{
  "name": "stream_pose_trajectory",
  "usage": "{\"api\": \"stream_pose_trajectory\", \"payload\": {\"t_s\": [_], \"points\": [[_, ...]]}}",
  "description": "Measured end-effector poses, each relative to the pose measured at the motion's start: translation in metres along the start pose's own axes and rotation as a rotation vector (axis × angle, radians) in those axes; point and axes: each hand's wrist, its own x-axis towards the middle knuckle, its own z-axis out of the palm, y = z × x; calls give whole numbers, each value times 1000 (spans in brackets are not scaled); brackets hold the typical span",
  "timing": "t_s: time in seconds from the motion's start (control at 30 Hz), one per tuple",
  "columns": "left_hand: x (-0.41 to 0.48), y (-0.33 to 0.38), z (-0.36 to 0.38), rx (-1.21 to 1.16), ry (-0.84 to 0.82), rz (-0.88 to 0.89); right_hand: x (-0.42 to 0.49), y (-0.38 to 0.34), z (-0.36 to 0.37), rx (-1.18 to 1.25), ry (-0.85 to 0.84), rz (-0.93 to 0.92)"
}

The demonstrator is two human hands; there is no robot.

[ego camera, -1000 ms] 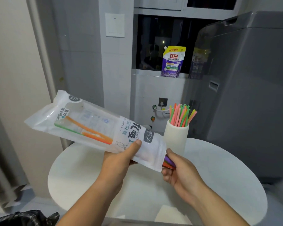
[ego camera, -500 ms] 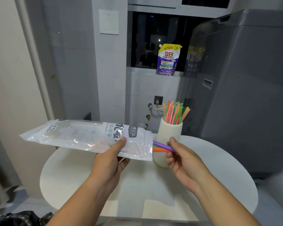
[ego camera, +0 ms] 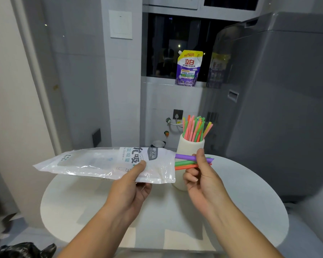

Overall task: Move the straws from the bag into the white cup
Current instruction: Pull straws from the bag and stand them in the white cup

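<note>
My left hand (ego camera: 131,185) holds a clear plastic straw bag (ego camera: 104,163) level above the round white table, its open mouth pointing right. A purple, a green and an orange straw (ego camera: 185,162) stick out of that mouth, and my right hand (ego camera: 201,175) pinches them between thumb and fingers. Right behind my right hand stands the white cup (ego camera: 189,146), which holds several pink, green and orange straws (ego camera: 195,130) upright. The rest of the bag looks see-through with no other straws showing.
The round white table (ego camera: 250,202) sits below both hands. A grey washing machine (ego camera: 278,99) rises at the right. A purple detergent pouch (ego camera: 188,68) stands on the window sill behind. A black plastic bag (ego camera: 21,250) lies on the floor at lower left.
The bag has been lowered from a tilt to level. My right hand has drawn the three straws further out of its mouth, toward the right, in front of the cup.
</note>
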Motion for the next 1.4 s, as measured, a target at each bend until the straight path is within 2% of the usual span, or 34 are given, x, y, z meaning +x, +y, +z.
{"api": "stream_pose_trajectory", "payload": {"t_s": [0.23,0.4,0.7,0.93,1.1,1.3,1.4], "points": [[-2,-5,1,38,6,5,3,1,0,-115,112,-66],[-2,-7,2,45,4,20,3,1,0,-131,133,-72],[-3,-8,3,12,-21,52,4,5,-2,-183,-35,-101],[-3,-10,5,0,-48,49,5,9,-1,-268,115,-196],[-3,-11,6,2,-69,53,7,6,-3,-320,146,-176],[-3,-10,6,-10,-65,50,2,6,-3,-211,19,-83],[-2,-10,4,-27,-53,45,6,7,-6,-281,-19,-104]]}}
